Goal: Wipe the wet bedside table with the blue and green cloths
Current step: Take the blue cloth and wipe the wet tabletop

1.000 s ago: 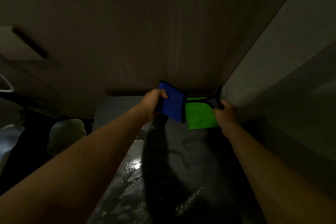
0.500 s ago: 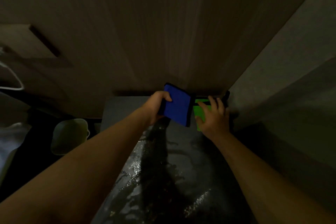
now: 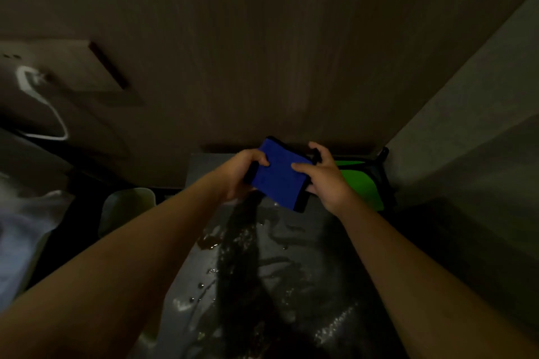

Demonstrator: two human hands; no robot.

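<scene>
Two outstretched arms, left hand (image 3: 243,173) and right hand (image 3: 328,181) both gripping blue cloth (image 3: 281,173)

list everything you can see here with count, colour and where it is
blue cloth: 1, blue with dark edging, held above the table's far end
green cloth: 1, bright green, lying at the table's far right corner
bedside table: 1, dark grey, centre
water: several shiny streaks and drops, on the table top
container: 1, pale green, low, left of the table
cable: 1, white, far left
left hand: 1, grips the blue cloth's left edge
right hand: 1, grips its right edge
</scene>
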